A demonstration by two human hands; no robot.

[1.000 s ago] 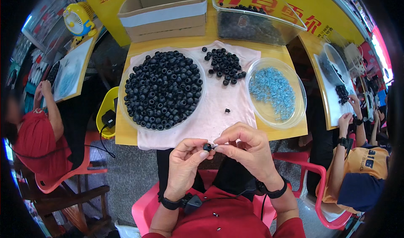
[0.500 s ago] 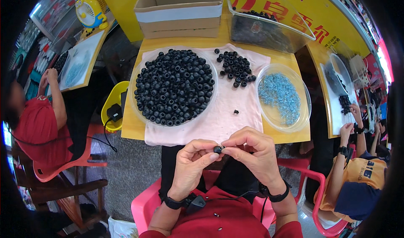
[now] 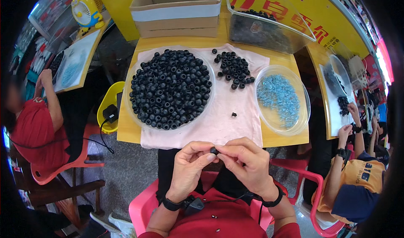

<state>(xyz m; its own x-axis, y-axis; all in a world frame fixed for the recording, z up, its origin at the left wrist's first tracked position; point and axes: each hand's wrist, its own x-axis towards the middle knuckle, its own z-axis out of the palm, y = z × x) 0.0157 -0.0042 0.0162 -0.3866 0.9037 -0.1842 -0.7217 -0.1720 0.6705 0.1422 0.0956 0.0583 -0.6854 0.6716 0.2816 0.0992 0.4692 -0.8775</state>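
Note:
Just past the table's near edge, my two hands meet over one small round black bead-like piece (image 3: 214, 150). My left hand (image 3: 188, 168) pinches it between thumb and fingers. My right hand (image 3: 247, 164) is closed too, its thumb and index fingertips pressed against the piece's right side; whether they also hold something tiny is hidden. Beyond the hands, a large clear round tray (image 3: 213, 96) is heaped with the same black pieces, many showing a hole. A loose pile of them (image 3: 234, 70) lies on the pink cloth (image 3: 202, 138). One tiny dark piece (image 3: 234, 115) sits apart.
On the right, a clear round dish (image 3: 306, 116) holds many tiny translucent blue pieces. At the back stand a cardboard box (image 3: 176, 24) and a clear bin (image 3: 269, 38) with black pieces. A yellow bin (image 3: 110, 127) is left of the table. People work at tables on both sides.
The black piece has turned in my fingers; a pale bit visible at its right side is now out of sight. My right fingertips have closed in on it. The whole view has shifted slightly.

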